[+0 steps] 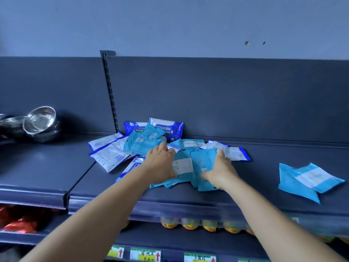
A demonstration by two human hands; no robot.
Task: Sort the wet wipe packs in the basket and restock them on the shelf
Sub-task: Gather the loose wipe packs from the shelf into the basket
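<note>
Retail shop, dark metal shelf [245, 188], price tags [145, 255] beneath, stocked jars [189, 225]

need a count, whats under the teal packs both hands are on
Under the teal packs, more teal edges poke out in front on the shelf. Both hands cover the rest, so no count.
</note>
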